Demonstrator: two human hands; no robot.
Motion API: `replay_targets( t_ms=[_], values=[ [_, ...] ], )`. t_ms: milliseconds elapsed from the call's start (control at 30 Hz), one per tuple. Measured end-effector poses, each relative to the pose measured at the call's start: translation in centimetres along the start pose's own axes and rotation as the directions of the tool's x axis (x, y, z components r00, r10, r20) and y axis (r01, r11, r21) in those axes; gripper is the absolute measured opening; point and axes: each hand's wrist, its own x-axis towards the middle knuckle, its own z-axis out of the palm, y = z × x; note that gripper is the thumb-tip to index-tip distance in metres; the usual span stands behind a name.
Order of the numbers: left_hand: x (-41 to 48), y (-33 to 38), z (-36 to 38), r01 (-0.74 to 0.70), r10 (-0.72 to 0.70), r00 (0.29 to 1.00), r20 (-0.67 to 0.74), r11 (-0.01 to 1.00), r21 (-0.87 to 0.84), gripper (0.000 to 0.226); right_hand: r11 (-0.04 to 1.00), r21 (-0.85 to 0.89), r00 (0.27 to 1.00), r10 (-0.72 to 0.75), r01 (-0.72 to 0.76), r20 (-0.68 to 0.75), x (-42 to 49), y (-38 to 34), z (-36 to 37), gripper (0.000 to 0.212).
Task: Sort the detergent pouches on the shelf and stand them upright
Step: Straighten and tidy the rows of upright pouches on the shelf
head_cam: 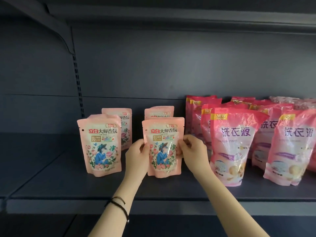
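A small pale-pink pouch [163, 147] with a flower picture stands upright at the shelf's front middle. My left hand [136, 154] grips its left edge and my right hand [191, 151] pinches its right edge. A second small pouch [100, 146] stands upright to the left, with two more small pouches [125, 120] behind it. Another small pouch [159, 112] stands behind the held one. To the right stand several large deep-pink pouches [234, 146], upright and crowded together.
The dark grey shelf board [51, 178] stretches bare to the left of the small pouches. A slotted upright rail [78, 86] runs up the back panel. The shelf's front lip [153, 205] crosses below my wrists.
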Motion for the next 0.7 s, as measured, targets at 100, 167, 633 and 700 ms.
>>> replay_targets(
  t_ms=[100,167,633,700],
  values=[
    [2.3,-0.4,0.8,0.005,-0.006,0.998,-0.055,1.000,-0.023,0.015,1.000,-0.013,1.000,-0.001,0.001,-0.031,2.1,0.1,1.0,0.021],
    [3.7,-0.7,1.4,0.010,-0.010,0.998,-0.069,1.000,-0.001,0.014,1.000,-0.010,0.999,0.025,-0.025,-0.021,3.4,0.5,1.7,0.024],
    [5.9,-2.2,2.5,-0.007,0.007,0.996,-0.092,1.000,-0.005,0.017,0.998,-0.047,0.984,0.054,-0.047,0.169,5.7,1.6,2.2,0.026],
    [5.5,-2.0,2.3,-0.015,0.013,0.994,-0.108,1.000,-0.024,0.022,0.995,-0.088,0.982,0.053,-0.037,0.181,5.3,1.7,1.8,0.026]
  ],
)
